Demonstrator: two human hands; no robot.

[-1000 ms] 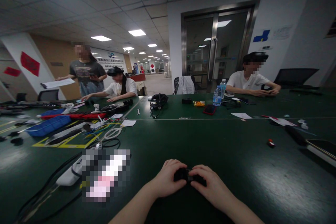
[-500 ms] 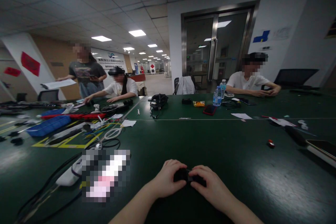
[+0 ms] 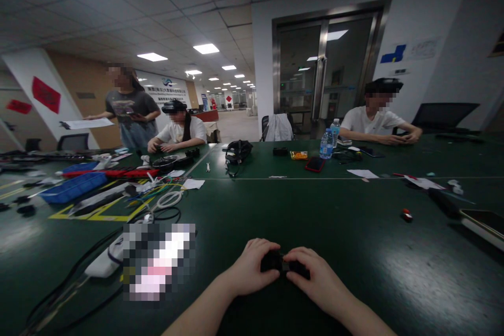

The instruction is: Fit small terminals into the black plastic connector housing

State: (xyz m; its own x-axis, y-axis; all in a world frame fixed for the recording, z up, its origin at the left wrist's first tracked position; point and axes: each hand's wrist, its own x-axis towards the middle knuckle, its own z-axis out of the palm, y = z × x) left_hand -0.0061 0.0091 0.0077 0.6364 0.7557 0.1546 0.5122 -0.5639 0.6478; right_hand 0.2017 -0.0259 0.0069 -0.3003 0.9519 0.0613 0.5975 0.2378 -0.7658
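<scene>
Close to me on the dark green table point(image 3: 338, 215), my left hand point(image 3: 254, 268) and my right hand point(image 3: 311, 273) face each other. Both grip a small black object point(image 3: 284, 265), one end in each. Fingers curl over its top, and the thumbs press its near side. Most of it is hidden by the fingers and the dark tabletop, so its exact kind cannot be made out.
Left of my hands lie a pixelated bright item point(image 3: 163, 262), a white power strip point(image 3: 104, 262), cables point(image 3: 169, 199) and a blue tray point(image 3: 73, 187). Farther off are a black headset point(image 3: 238, 151), bottles point(image 3: 326, 144) and a red-edged phone point(image 3: 315, 164). A red item point(image 3: 406, 214) lies right.
My hands and the black object stay almost in place. Across the table at left, a seated person has drawn an outstretched arm back, bringing both hands together.
</scene>
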